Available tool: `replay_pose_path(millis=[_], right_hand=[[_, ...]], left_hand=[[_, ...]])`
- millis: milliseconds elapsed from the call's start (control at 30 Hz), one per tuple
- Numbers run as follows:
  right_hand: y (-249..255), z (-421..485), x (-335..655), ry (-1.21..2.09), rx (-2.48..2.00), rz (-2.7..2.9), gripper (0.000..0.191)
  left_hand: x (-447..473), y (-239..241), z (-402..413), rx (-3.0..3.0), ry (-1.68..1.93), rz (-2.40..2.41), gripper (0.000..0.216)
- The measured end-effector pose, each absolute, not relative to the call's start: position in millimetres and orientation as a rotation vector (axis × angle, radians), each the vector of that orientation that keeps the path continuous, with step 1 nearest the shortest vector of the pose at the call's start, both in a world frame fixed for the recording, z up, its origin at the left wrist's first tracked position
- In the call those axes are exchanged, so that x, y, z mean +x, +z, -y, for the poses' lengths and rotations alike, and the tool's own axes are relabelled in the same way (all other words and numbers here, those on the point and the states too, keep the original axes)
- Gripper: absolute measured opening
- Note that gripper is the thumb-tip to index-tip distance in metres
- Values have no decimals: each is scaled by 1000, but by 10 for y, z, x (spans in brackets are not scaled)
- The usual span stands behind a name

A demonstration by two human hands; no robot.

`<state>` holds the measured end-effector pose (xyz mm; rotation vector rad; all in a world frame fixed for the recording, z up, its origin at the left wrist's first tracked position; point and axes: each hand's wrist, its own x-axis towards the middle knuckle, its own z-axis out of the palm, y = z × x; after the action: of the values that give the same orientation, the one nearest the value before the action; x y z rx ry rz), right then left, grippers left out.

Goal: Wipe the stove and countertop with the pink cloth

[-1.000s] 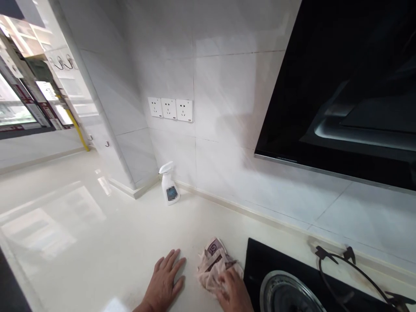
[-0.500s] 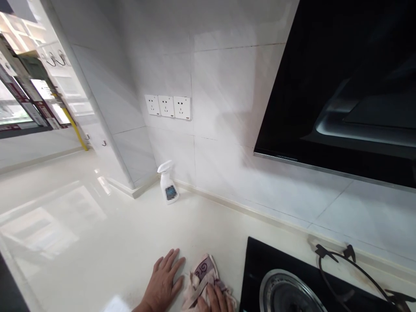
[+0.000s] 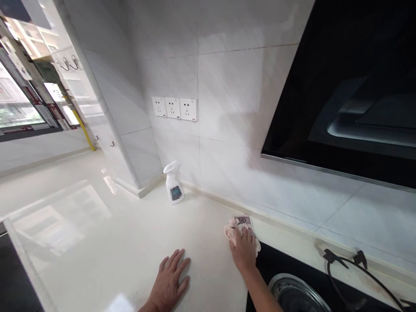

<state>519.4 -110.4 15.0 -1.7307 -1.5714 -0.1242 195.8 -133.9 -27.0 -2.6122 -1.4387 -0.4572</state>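
Observation:
My right hand (image 3: 243, 253) presses down on a crumpled pinkish cloth (image 3: 237, 224), fingers closed over it, on the cream countertop (image 3: 107, 247) near the back wall and just left of the black hob (image 3: 325, 286). My left hand (image 3: 169, 284) lies flat on the countertop with its fingers spread, holding nothing, a short way left of the right hand. A white spray bottle (image 3: 173, 183) stands upright farther back, by the wall corner.
A black range hood (image 3: 351, 86) juts out over the hob at the right. The hob has a steel burner ring (image 3: 297, 294) and a black pan support (image 3: 360, 273). Three wall sockets (image 3: 174, 108) sit on the tiled wall. A window (image 3: 19, 108) is at the far left.
My right hand has pushed the cloth away from me, from near my left hand up to the back edge of the countertop beside the hob. My left hand has stayed flat in place.

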Motion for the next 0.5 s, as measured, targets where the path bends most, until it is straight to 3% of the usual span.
replay_pose_path(millis=[100,300,500], right_hand=[[-61,1338,4959,-221,-1732,1669,35],[-402,2007,4740,-373,-1489,1968,35],[481,2110,4823,123,-1500,1792,32]], left_hand=[[1969,-269,1346,-2618,-459,1455,47],[1984,-279,1354,-2616,-461,1468,48],[1986,-246,1340,-2612,-441,1461,45]])
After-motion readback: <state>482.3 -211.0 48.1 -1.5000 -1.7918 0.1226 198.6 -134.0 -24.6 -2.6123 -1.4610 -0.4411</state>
